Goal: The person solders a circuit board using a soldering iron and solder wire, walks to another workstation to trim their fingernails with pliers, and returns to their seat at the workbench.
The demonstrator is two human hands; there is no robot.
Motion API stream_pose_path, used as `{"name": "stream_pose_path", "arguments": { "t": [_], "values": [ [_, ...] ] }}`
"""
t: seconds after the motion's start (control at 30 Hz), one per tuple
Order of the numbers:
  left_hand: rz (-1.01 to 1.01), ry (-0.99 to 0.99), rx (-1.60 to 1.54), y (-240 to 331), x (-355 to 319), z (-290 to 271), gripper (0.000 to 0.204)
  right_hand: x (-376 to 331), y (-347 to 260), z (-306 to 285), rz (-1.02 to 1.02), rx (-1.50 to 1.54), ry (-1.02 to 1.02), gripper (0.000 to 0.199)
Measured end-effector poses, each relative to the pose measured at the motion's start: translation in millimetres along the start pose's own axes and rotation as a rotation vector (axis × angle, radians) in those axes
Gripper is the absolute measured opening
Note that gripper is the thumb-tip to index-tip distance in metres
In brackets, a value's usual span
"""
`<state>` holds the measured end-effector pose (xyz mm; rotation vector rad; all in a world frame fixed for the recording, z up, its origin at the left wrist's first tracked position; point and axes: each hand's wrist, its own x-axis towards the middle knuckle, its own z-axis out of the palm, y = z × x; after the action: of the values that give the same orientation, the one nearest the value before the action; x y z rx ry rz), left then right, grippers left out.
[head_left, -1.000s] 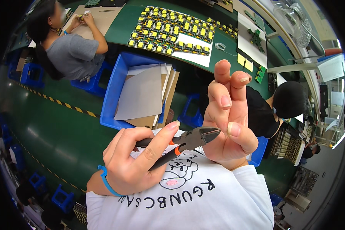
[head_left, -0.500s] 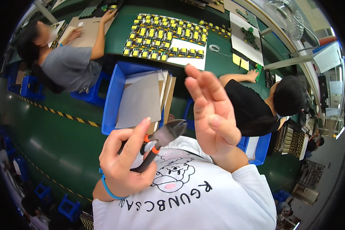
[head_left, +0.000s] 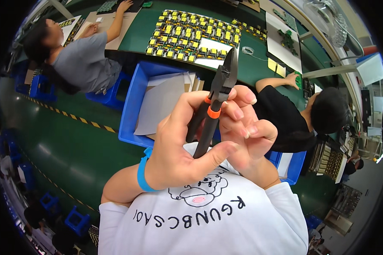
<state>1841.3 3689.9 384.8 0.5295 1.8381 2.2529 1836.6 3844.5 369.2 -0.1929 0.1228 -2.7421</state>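
My left hand (head_left: 178, 136), with a blue band at its wrist, is closed around the black handles of a pair of cutting pliers (head_left: 222, 85). Orange rings circle the handles below the dark metal head, and the jaws point up and away from me. Just right of the pliers is my right hand (head_left: 251, 131), palm turned toward me. Its fingers are loosely bent with gaps between them. One right fingertip lies close to the pliers' joint; whether it touches cannot be made out. Nothing shows in the right palm.
On the green bench (head_left: 136, 36), a white board (head_left: 217, 46) carries rows of yellow-topped circuit assemblies. Below it stands a blue bin (head_left: 132, 102) holding flat sheets (head_left: 161, 100). A person in grey (head_left: 83, 63) sits left, another in black (head_left: 285, 119) right. A wire coil (head_left: 247, 50) lies on the bench.
My left hand has raised the pliers up and to the right, turning the jaws away from me. My right hand's outstretched fingers have bent, and the two hands are now close together.
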Motion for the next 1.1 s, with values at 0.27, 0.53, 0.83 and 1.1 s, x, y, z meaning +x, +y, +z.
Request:
{"name": "stream_pose_path", "arguments": {
  "t": [0.27,0.53,0.83,1.1],
  "values": [
    [0.196,0.052,0.039,-5.4,-2.1,5.4,0.046,-2.1,11.8,16.8,-0.011,-0.249,0.106,0.045],
    [0.171,0.110,-0.005,-6.1,-9.6,0.9,0.038,-2.9,9.1,11.9,0.048,-0.323,0.085,0.047],
    [0.190,0.109,-0.029,0.6,-10.2,6.9,0.037,-2.8,19.3,19.1,0.011,-0.305,0.150,0.049],
    [0.182,0.109,-0.105,-1.0,-12.0,10.4,0.038,-8.0,16.4,13.4,0.029,-0.364,0.113,0.048]
  ]
}}
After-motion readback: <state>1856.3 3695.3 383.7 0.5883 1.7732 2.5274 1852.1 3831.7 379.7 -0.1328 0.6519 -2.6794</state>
